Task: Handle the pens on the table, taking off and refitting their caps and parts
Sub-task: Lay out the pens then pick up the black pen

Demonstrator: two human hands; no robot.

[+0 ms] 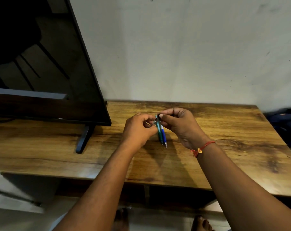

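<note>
Forearms [108,180]: 2, bare, reaching over the desk's [233,134] near edge; a red thread [204,147] circles the right wrist.
Pens [163,136]: 1 green, 1 blue, side by side, tips toward the person, held above the desk's middle.
Right grip [179,125]: closed, pinching both pens' upper ends.
Left grip [138,129]: closed, pinching a small silvery part [153,122] beside the green pen's upper end.
Screen [41,64]: dark, standing on the desk's left side.

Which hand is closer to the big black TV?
Left. The left hand is right of the TV, the right hand farther right, past the pens.
</note>
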